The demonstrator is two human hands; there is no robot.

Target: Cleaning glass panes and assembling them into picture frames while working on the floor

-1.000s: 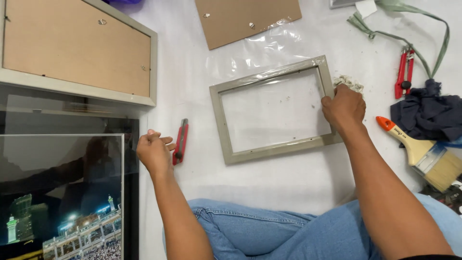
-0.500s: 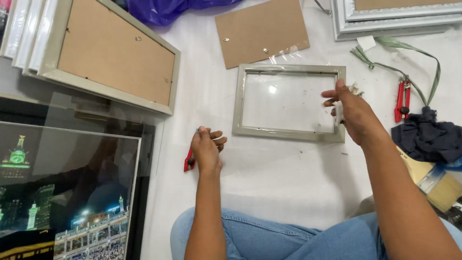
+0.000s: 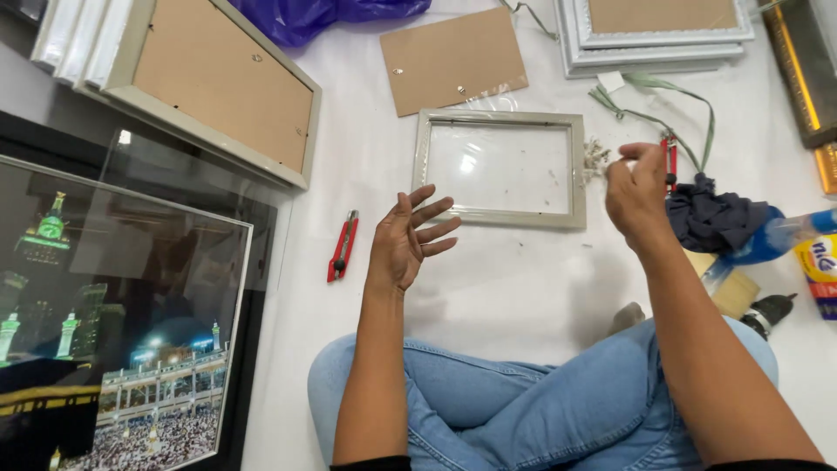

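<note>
A grey picture frame (image 3: pixel 501 215) with a glass pane lies flat on the white floor in front of me. My left hand (image 3: pixel 405 240) hovers just below its lower left corner, palm turned up, fingers spread, holding nothing. A red utility knife (image 3: pixel 343 246) lies on the floor just left of that hand. My right hand (image 3: pixel 636 187) is raised beside the frame's right edge with thumb and fingers pinched together; whether it holds anything small is unclear. A little pile of pale scraps (image 3: pixel 597 157) sits by that edge.
A brown backing board (image 3: pixel 453 61) lies beyond the frame. Red pliers (image 3: pixel 670 161), a dark cloth (image 3: pixel 715 218), a green strap (image 3: pixel 654 113) and a blue bottle (image 3: pixel 776 231) crowd the right. A large framed picture (image 3: pixel 113 331) and a face-down frame (image 3: pixel 218 87) fill the left.
My left hand has lifted off the red knife and opened its fingers. My right hand has come off the frame's right edge and risen to the right, pinched.
</note>
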